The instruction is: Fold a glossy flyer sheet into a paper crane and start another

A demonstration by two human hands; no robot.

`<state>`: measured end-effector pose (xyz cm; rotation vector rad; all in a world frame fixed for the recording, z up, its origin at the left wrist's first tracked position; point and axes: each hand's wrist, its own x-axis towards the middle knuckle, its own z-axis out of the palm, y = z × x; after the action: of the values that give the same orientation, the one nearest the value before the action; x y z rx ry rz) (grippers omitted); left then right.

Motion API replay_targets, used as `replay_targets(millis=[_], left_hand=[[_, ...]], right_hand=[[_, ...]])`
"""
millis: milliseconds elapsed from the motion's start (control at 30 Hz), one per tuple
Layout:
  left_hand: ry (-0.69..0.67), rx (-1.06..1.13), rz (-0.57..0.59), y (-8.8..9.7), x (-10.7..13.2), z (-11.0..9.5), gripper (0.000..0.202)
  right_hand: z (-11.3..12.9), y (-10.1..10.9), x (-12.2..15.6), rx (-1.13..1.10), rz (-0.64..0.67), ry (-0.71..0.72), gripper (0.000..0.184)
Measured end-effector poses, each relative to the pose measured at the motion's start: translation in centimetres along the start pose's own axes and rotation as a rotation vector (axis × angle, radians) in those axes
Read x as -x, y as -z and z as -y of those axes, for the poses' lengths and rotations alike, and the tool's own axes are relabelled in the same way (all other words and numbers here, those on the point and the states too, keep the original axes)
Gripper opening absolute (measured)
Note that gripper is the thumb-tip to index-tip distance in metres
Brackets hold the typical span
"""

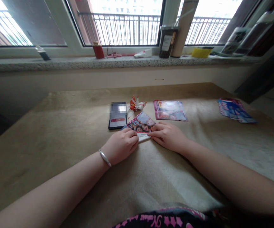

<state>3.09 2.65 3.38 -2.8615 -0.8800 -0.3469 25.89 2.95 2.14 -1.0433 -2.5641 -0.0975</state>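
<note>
A folded piece of printed magazine paper (142,124) lies on the tan cloth-covered table (56,133) in front of me. My left hand (120,145), with a silver bangle on the wrist, has its fingers curled and pressed on the paper's left near edge. My right hand (167,135) pinches the paper's right near edge, fingertips pressed together. The two hands almost meet over a white fold of the paper.
A phone (117,116) lies just behind the paper, with a small folded paper figure (137,104) beside it. Two more printed sheets (169,110) (235,110) lie to the right. The stone windowsill (79,62) holds a red cup (98,50), a jar (167,41) and a yellow item (200,52).
</note>
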Motion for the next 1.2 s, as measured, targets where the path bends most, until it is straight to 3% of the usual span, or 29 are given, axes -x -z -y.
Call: replay_targets(millis=[533, 1200], left_hand=[[-0.003, 0.019, -0.002, -0.21, 0.05, 0.14, 0.023], [0.027, 0.023, 0.106, -0.35, -0.07, -0.08, 0.035]], right_hand=[[0.27, -0.29, 0.30, 0.058, 0.029, -0.027, 0.025], [0.47, 0.03, 0.19, 0.101, 0.069, -0.057, 0.026]])
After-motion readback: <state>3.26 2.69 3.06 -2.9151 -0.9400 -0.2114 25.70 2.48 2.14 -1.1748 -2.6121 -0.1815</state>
